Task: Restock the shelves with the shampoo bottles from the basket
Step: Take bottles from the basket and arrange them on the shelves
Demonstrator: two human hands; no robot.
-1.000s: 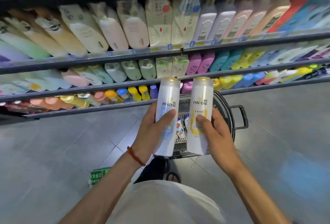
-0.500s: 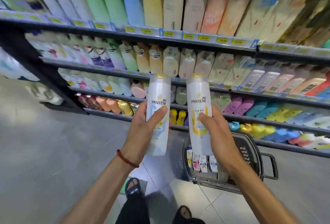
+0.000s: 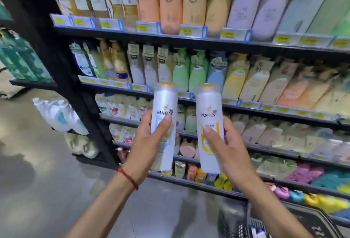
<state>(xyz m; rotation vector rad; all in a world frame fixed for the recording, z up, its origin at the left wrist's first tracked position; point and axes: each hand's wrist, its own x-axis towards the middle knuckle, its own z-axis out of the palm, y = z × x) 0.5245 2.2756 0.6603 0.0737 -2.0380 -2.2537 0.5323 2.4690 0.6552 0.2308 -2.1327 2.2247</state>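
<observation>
We hold two shampoo bottles upright and side by side, not touching, in front of the stocked shelves [image 3: 189, 39]. Our left hand [image 3: 145, 146], a red string bracelet [image 3: 128, 178] at its wrist, grips the blue-label Pantene bottle [image 3: 165, 105] around its lower half, thumb across the front. Our right hand [image 3: 231, 152] grips the yellow-label Pantene bottle [image 3: 208, 107] the same way. Both gold caps point up. The dark basket [image 3: 322, 222] sits low at our right, with a few more bottle tops showing inside.
</observation>
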